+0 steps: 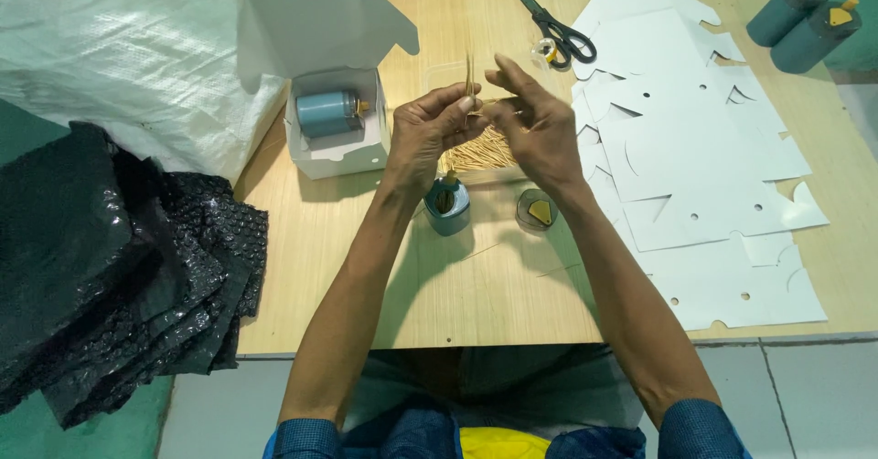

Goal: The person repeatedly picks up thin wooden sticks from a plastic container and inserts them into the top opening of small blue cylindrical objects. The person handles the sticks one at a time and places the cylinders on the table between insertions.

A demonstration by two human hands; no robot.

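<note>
Head view looks down on a wooden table point(476, 285) where both hands meet above a pile of thin wooden sticks point(480, 153). Left hand point(428, 130) is closed in a pinch on a small bundle of sticks point(470, 80) that stands upright above its fingertips. Right hand point(535, 121) has its fingers loosely spread beside that bundle; whether it actually grips any stick is hard to make out, since the fingers overlap. Both hands hide much of the pile. Below them stands an open blue-grey container point(447, 205), sticks inside it, and just beside it a round lid point(536, 210) with a yellow piece. An open white box point(334, 102) holds 1 more container lying on its side. Scissors point(556, 27) lie near flat white cardboard cutouts point(695, 148). 2 closed containers point(805, 16) sit at the far right corner. Black bubble wrap point(110, 267) is cut off at the left edge.
</note>
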